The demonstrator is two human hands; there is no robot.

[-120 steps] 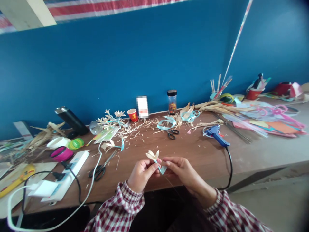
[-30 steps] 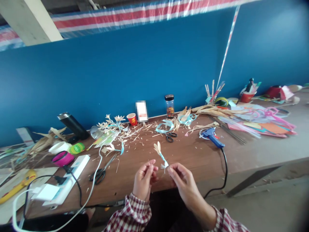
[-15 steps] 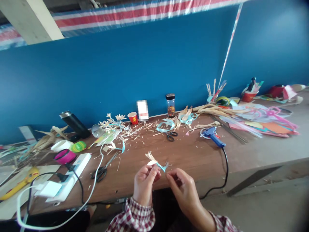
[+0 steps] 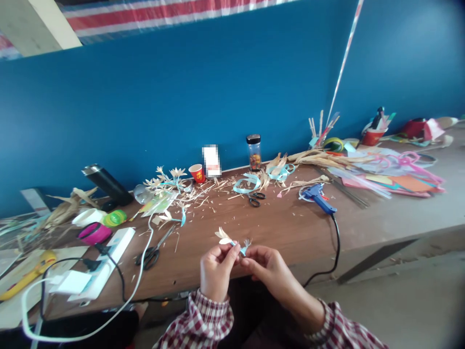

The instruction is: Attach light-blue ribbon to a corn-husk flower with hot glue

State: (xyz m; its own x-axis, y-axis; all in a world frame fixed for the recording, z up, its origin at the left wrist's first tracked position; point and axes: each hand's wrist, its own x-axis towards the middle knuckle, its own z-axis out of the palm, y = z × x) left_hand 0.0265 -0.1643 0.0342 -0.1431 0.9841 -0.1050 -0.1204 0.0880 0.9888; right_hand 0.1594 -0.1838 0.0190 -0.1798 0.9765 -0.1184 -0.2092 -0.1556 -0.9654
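Between the thumb and fingers of my left hand point(image 4: 217, 272) is a small craft flower point(image 4: 223, 236) with pale, husk-like petals pointing up and left. Its short stem is wrapped in light blue, and a frayed wispy tuft point(image 4: 247, 243) stands out near the lower end. My right hand point(image 4: 268, 267) is closed in a pinch at that blue end, close beside the left fingertips. The fingers partly cover the stem, so the exact grip is hidden. Both hands are above the table's front edge.
Black-handled scissors point(image 4: 148, 258) and a white power strip point(image 4: 109, 265) lie to the left, with a looping white cable. A blue glue gun point(image 4: 319, 198) rests at right. Husk scraps, more scissors point(image 4: 256, 198), a red paper cup point(image 4: 196, 173) and a jar point(image 4: 254, 154) stand behind.
My right hand has moved left, up against my left fingertips, and now pinches the blue stem end. The whole view has shifted slightly.
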